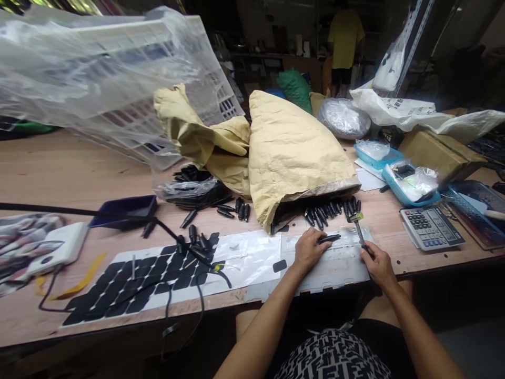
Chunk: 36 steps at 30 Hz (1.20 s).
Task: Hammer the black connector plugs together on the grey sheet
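Observation:
My left hand (310,249) is closed on a black pen-shaped part (330,238), which lies low over a pale plastic sheet (331,268) at the table's front edge. In my right hand (377,263) is a small hammer (358,223) with a dark handle and a yellowish head, held up and tilted toward the back. Just behind both hands, several black tapered parts (321,213) lie in front of the mouth of a tan paper sack (295,147). The inside of the sack is dark and mostly hidden.
On the right are a calculator (432,227) and blue baskets (412,184). Left of my hands, a white sheet with black stickers (138,279) lies under a dark cable (169,231). A navy tray (124,211) and a plastic-covered white crate (158,68) stand farther left. A person (346,39) is in the background.

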Each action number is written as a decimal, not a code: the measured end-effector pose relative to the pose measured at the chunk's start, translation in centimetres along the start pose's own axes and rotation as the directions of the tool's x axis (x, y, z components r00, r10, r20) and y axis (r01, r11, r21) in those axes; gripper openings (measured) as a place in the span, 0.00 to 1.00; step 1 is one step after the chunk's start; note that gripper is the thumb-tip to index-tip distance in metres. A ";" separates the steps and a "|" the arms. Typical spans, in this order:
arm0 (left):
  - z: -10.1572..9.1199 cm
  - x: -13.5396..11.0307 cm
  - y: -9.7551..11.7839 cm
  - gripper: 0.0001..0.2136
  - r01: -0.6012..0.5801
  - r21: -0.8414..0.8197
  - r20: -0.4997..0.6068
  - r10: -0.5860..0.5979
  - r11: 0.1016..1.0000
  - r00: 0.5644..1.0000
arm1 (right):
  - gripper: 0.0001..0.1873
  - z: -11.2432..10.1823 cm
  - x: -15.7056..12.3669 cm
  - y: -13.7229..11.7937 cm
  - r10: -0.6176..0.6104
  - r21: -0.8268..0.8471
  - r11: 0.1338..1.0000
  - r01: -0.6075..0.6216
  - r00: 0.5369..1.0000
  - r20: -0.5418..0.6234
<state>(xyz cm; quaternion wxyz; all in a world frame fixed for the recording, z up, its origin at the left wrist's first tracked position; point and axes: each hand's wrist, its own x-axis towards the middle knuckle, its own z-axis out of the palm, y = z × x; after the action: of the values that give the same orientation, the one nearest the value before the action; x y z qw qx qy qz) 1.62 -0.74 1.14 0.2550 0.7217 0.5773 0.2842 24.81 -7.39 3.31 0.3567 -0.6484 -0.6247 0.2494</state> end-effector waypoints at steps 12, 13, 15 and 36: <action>0.0 0.3 -0.5 0.06 0.030 -0.063 0.011 -0.030 0.998 1.000 | 0.20 1.4 -2.3 -2.1 -0.191 -0.096 0.975 0.202 0.975 0.114; 0.0 0.3 -0.5 0.06 0.034 -0.064 0.014 -0.033 0.997 0.999 | 0.20 1.5 -2.4 -2.2 -0.195 -0.096 0.974 0.206 0.974 0.111; 0.0 0.4 -0.5 0.06 0.041 -0.064 0.017 -0.040 0.997 0.999 | 0.20 1.6 -2.5 -2.4 -0.196 -0.098 0.973 0.209 0.972 0.126; 0.4 0.5 -0.8 0.06 0.026 -0.067 -0.004 -0.027 0.997 1.000 | 0.21 0.5 0.5 -1.0 -0.022 -0.119 0.992 0.031 0.997 0.077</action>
<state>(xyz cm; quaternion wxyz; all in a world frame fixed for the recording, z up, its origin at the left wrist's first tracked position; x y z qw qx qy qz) 1.41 -0.13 0.35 0.2813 0.7044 0.5776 0.3017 23.80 -6.83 3.85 0.2962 -0.6505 -0.6601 0.2309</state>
